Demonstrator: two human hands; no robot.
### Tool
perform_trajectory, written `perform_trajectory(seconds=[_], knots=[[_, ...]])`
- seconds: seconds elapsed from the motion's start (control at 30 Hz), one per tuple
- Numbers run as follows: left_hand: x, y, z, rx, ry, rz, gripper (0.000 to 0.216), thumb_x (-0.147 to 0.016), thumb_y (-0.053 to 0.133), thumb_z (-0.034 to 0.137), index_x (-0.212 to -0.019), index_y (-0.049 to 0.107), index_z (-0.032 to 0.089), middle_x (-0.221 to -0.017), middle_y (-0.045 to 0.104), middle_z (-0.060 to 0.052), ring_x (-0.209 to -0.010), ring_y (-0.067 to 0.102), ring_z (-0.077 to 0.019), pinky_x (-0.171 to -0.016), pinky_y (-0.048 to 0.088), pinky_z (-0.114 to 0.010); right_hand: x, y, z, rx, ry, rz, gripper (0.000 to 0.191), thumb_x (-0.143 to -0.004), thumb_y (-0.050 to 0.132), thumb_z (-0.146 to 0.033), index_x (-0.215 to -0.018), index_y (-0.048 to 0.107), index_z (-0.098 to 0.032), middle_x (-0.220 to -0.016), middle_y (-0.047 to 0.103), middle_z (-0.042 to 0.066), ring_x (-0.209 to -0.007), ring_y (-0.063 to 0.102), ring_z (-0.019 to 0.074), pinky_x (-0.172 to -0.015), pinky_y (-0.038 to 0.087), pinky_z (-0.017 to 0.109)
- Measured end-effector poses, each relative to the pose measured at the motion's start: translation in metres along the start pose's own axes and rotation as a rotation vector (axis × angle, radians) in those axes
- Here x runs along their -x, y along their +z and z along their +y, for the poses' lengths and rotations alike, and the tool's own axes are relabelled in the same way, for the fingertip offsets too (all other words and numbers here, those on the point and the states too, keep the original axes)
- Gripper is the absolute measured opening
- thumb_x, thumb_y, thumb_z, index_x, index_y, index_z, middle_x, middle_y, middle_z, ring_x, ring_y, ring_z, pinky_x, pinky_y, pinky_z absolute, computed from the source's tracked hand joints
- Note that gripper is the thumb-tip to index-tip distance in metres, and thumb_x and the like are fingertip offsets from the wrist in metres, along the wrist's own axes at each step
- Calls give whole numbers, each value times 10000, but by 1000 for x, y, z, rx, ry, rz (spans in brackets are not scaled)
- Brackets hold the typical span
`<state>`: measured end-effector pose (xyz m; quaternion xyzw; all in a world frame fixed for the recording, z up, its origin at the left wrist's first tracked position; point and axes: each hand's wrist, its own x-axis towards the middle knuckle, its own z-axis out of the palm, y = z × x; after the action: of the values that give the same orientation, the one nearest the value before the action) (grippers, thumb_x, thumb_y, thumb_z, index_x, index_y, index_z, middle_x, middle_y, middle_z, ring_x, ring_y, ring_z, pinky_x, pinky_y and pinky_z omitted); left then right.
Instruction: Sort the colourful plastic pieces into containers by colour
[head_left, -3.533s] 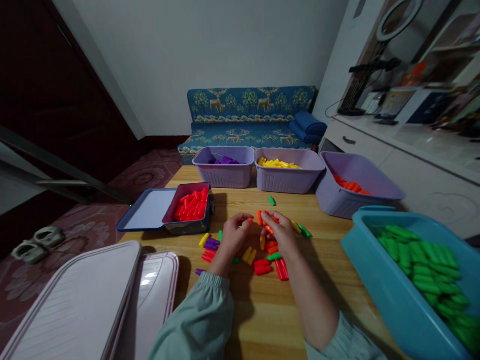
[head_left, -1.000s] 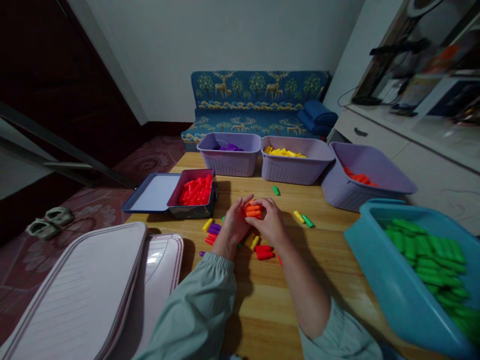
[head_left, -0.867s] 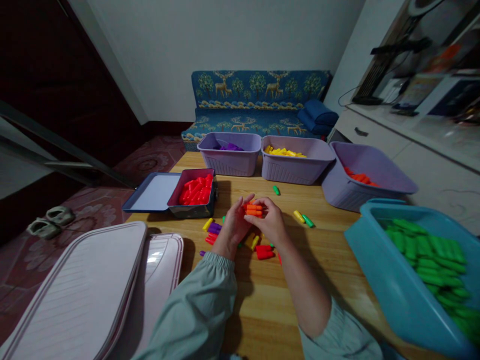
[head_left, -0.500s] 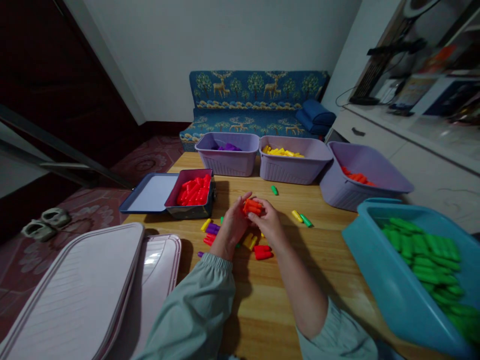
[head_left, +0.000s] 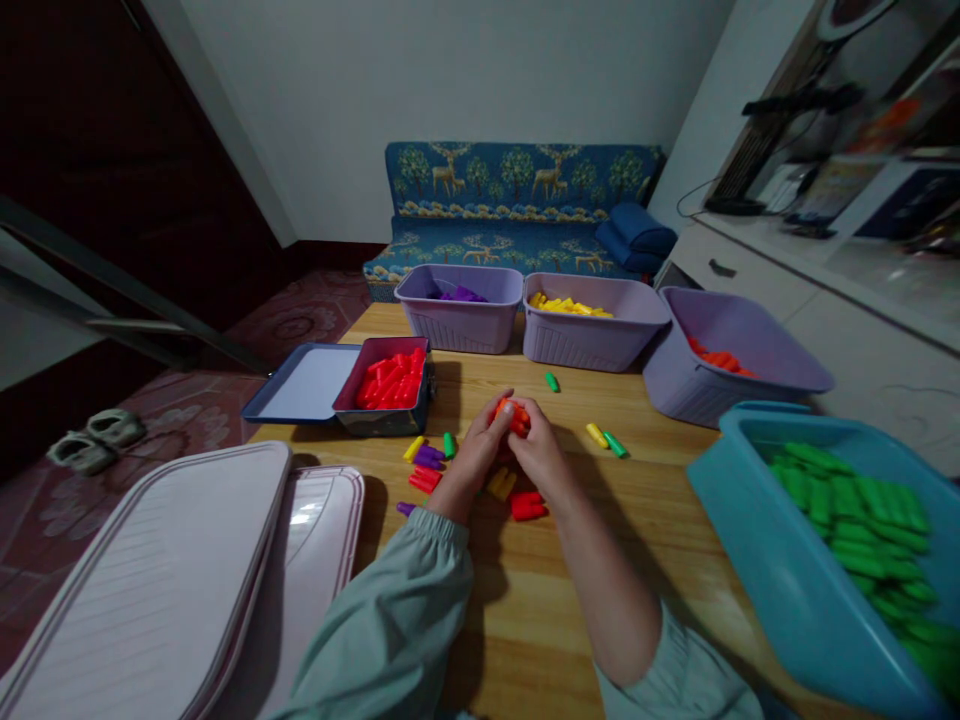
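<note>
Above the middle of the table, my left hand [head_left: 480,440] and my right hand [head_left: 538,448] meet around several orange plastic pieces [head_left: 516,418]. Fingers of both hands close on these pieces and partly hide them. On the wood below lie red pieces [head_left: 528,505] and yellow pieces [head_left: 501,484], the latter partly under my hands. Left of my left wrist are more red pieces [head_left: 425,480], purple pieces [head_left: 430,457], a green piece [head_left: 449,445] and a yellow piece [head_left: 414,448]. A lone purple piece [head_left: 406,509] lies nearer to me.
Along the back stand lilac bins with purple [head_left: 459,329], yellow [head_left: 577,343] and orange [head_left: 679,385] pieces. A teal bin [head_left: 757,540] of green pieces is at right. An open tin [head_left: 382,423] holds red pieces. Pale lids [head_left: 157,570] lie front left. Loose pieces [head_left: 615,445] lie at right.
My left thumb now lies over the orange pieces, and both hands close more tightly round them. The green piece left of my left wrist shows more fully.
</note>
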<state>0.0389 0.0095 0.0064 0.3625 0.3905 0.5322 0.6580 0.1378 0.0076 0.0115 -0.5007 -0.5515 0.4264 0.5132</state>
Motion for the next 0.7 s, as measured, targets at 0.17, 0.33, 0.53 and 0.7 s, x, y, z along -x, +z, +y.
perform_trajectory(seconds=[0.17,0.33,0.53,0.7], knots=[[-4,-5,-3,-49,4,-10,658,-777,634,585,-1308,588,198,-834,686,-47,-744,629,-178,-699,506,-282,1,-1,3,-30,120,-14,309,-718,600,-311,-1018,552,-260,-860,651,-8,-765,626,166,-656,537,287],[-9,-7,-4,-77,89,60,549,-757,656,586,-1129,694,184,-1045,697,-114,-984,630,-251,-825,508,-333,-3,-14,-10,-311,251,86,455,-659,714,-423,-1021,510,-238,-830,647,-10,-612,608,128,-532,524,252],[-11,-9,-2,-81,54,166,433,-729,729,482,-1007,720,151,-1034,695,-139,-1053,611,-275,-842,489,-340,-17,-55,-25,-572,147,291,427,-614,808,-407,-882,547,-200,-798,682,6,-631,638,110,-601,556,238],[-10,-10,-3,-70,57,147,305,-696,775,339,-934,728,156,-967,708,-107,-964,631,-228,-816,493,-312,-49,-100,-42,-723,68,532,227,-777,692,-358,-823,552,-185,-771,676,6,-653,646,96,-625,561,232]])
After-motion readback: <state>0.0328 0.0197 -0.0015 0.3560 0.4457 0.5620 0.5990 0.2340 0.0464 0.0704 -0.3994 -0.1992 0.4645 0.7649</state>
